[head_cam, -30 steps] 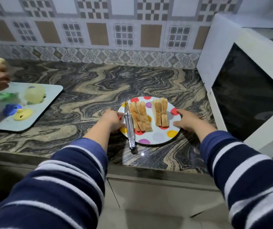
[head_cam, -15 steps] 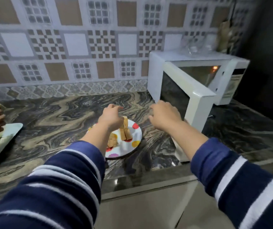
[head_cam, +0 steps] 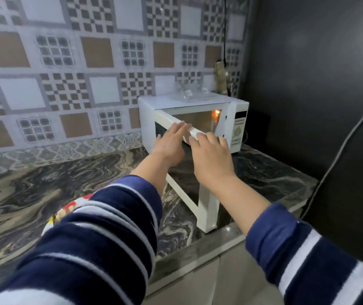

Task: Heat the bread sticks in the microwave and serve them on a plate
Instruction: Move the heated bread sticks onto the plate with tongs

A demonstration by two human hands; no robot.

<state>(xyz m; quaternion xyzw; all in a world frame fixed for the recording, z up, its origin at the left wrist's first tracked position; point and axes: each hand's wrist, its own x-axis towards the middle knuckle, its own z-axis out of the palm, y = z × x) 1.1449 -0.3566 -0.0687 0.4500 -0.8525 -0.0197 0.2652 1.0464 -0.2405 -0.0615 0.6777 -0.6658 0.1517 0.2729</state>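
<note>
A white microwave (head_cam: 189, 104) stands at the back right of the marble counter, its lamp lit inside. Its door (head_cam: 206, 208) hangs wide open toward me. My left hand (head_cam: 171, 144) and my right hand (head_cam: 212, 157) are both stretched forward at the door's top edge, fingers extended and spread, holding nothing. The polka-dot plate (head_cam: 66, 211) shows only as a sliver of rim under my left sleeve; the bread sticks on it are hidden.
A dark tall appliance (head_cam: 319, 84) fills the right side, with a cable running down its front. A cord hangs on the tiled wall behind the microwave. Clear plastic items rest on the microwave's top. The counter's front edge runs below my arms.
Both hands left the plate, rose and moved right to the open microwave door. My view swung up and right, so the plate slid under my left sleeve and the tray at left went out of view.
</note>
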